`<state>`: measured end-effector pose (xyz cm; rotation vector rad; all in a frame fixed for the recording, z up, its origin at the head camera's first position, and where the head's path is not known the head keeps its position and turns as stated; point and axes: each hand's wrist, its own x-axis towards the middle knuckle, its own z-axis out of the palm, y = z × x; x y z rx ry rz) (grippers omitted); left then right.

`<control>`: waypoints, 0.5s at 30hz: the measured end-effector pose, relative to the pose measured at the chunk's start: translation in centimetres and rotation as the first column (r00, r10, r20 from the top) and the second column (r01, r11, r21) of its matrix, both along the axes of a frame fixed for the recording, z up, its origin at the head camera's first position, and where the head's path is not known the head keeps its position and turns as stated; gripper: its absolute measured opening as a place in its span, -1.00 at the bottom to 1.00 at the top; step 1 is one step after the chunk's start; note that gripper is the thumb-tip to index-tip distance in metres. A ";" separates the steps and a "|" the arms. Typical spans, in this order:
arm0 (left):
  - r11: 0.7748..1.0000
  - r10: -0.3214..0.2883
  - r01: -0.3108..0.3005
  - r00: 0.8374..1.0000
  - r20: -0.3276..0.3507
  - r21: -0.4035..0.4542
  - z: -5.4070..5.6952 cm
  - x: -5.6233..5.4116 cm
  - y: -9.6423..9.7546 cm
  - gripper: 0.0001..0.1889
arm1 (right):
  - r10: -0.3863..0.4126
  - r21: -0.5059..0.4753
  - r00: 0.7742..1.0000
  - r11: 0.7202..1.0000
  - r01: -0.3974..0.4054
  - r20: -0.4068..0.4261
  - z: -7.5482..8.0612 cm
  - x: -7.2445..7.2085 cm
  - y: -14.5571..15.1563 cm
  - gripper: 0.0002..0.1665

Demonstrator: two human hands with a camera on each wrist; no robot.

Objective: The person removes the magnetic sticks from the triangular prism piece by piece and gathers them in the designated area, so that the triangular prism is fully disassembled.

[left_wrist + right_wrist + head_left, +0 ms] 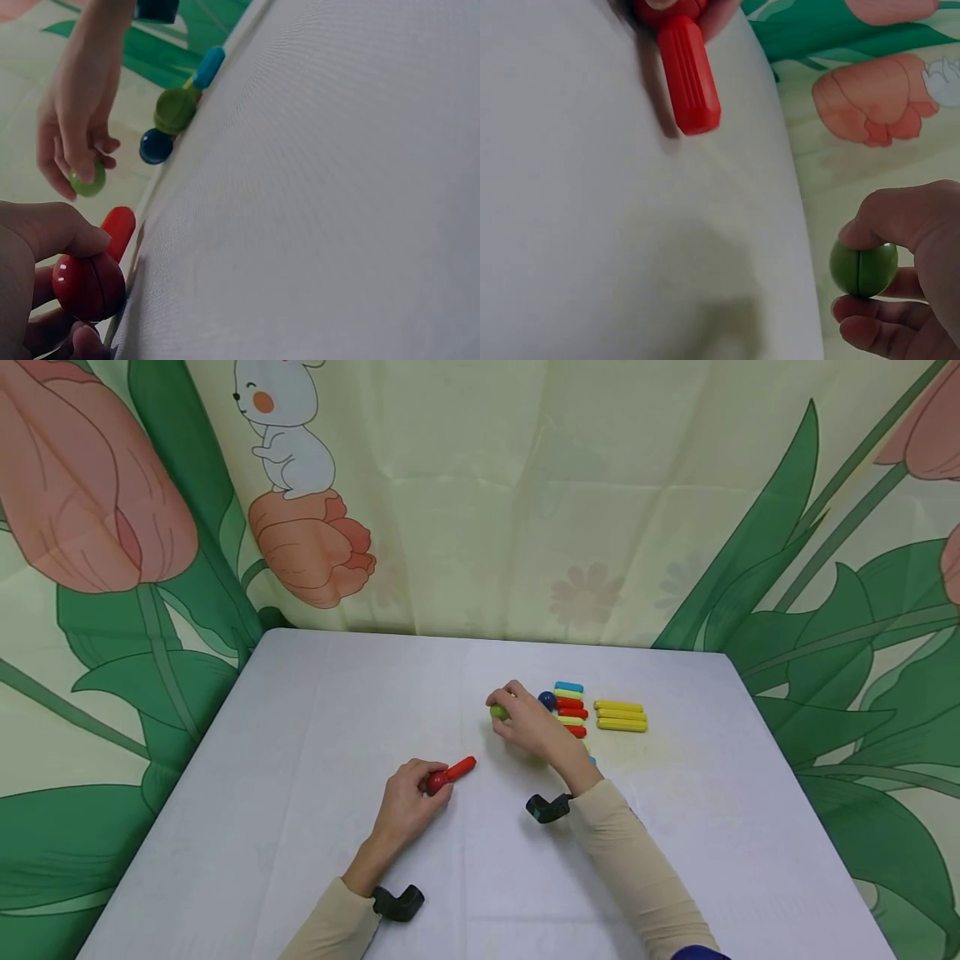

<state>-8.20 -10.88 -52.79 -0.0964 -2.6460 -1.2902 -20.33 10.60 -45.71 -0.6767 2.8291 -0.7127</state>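
My left hand [411, 797] grips a glossy red ball [90, 286] between thumb and fingers. A ribbed red rod [461, 767] joins the ball and points away to the upper right in the head view. Farther forward and to the right, my right hand [532, 722] pinches a light green ball [864, 268] with a seam round its middle. This ball is held above the white table, with its shadow below in the right wrist view. A dark blue ball [547, 700] lies just beyond the right hand, and a second green ball [175, 111] beside it in the left wrist view.
Red, blue and light green rods [572, 712] lie in a column right of the right hand, partly covered by it. Beyond them several yellow rods [621, 718] lie side by side. The white cloth-covered table [360, 702] ends at a flower-printed curtain [465, 527].
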 end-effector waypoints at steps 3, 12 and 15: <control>1.000 -0.001 0.001 1.000 0.004 0.005 0.0 0.0 0.0 -0.75 | -0.005 -0.013 1.000 1.000 0.005 -0.018 0.4 -1.3 1.0 -0.59; 1.000 -0.003 0.003 1.000 -0.001 -0.002 -0.1 0.0 -0.1 -0.74 | -0.051 0.053 0.998 0.997 0.053 -0.046 0.4 -4.9 4.0 -0.56; 1.000 -0.006 0.006 1.000 -0.006 0.000 -0.1 0.0 0.0 -0.74 | -0.103 0.083 0.994 0.991 0.106 -0.041 0.2 -5.7 4.6 -0.54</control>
